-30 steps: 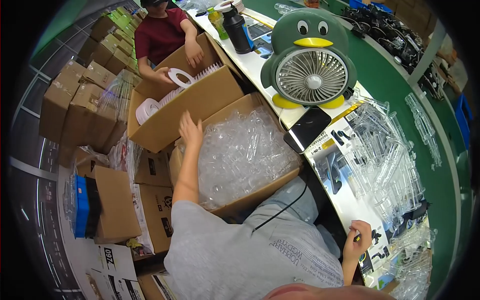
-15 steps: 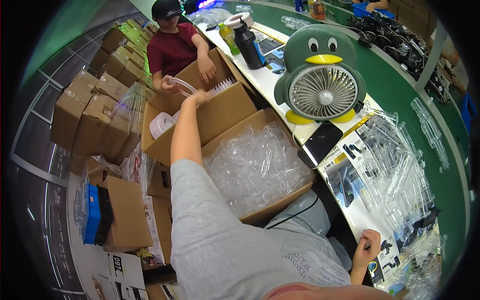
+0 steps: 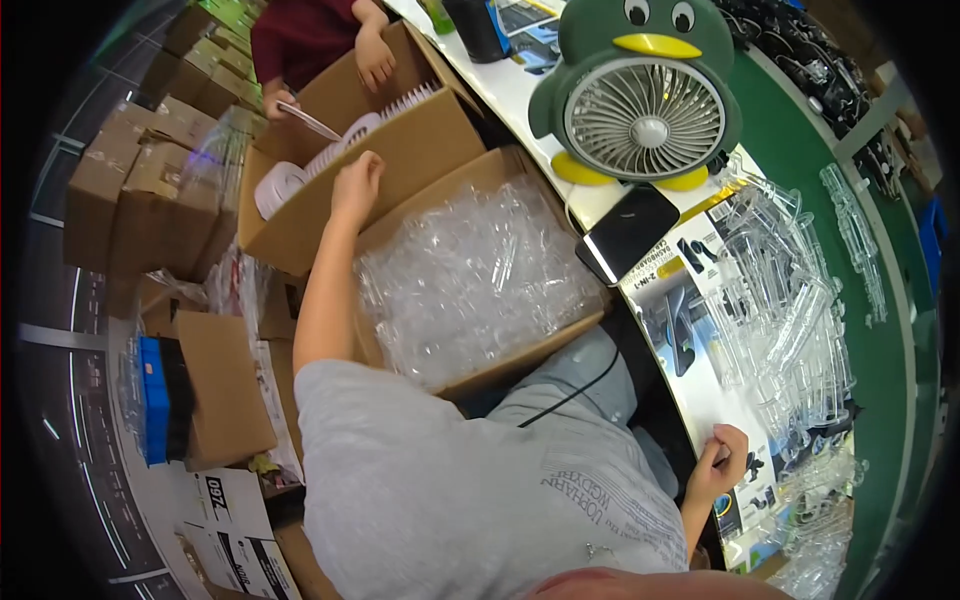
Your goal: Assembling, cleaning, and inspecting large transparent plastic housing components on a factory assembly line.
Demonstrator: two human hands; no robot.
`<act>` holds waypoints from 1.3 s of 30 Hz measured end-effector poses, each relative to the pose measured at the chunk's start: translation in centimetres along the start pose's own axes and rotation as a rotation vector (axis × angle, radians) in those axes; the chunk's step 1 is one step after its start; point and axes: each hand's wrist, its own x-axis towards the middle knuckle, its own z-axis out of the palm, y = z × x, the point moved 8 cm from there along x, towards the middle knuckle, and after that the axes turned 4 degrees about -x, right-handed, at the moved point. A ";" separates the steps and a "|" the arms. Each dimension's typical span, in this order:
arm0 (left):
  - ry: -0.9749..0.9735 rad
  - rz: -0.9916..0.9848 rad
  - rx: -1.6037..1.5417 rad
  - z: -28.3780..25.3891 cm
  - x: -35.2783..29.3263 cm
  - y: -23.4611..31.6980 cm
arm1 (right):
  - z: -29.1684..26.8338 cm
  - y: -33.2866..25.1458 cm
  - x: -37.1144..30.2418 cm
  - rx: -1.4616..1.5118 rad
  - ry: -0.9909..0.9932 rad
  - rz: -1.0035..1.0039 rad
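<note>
While the left hand (image 3: 357,185) rests curled on the far box (image 3: 400,160) wall beside white ribbed discs (image 3: 345,140), holding nothing: near box (image 3: 520,355), clear plastic pieces (image 3: 470,280), likely light, slippery, brittle; lift by edges. Right hand (image 3: 722,462), fingers together, on table (image 3: 800,160).

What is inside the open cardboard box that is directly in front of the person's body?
The cardboard box is filled with a heap of clear plastic parts, piled near its rim. What lies below the top layer, and the box bottom, is covered and cannot be seen.
</note>
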 end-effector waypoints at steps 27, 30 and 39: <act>0.147 0.003 -1.110 8.5 -8.1 -9.8 | -0.6 -0.2 -0.1 0.034 0.058 0.028; 0.326 -0.073 -1.199 3.4 -7.0 -5.2 | -1.0 -0.3 -0.1 0.001 0.076 0.005; 0.357 0.110 -1.071 -1.3 -4.3 -1.6 | -1.4 -1.0 -0.1 0.004 0.125 -0.013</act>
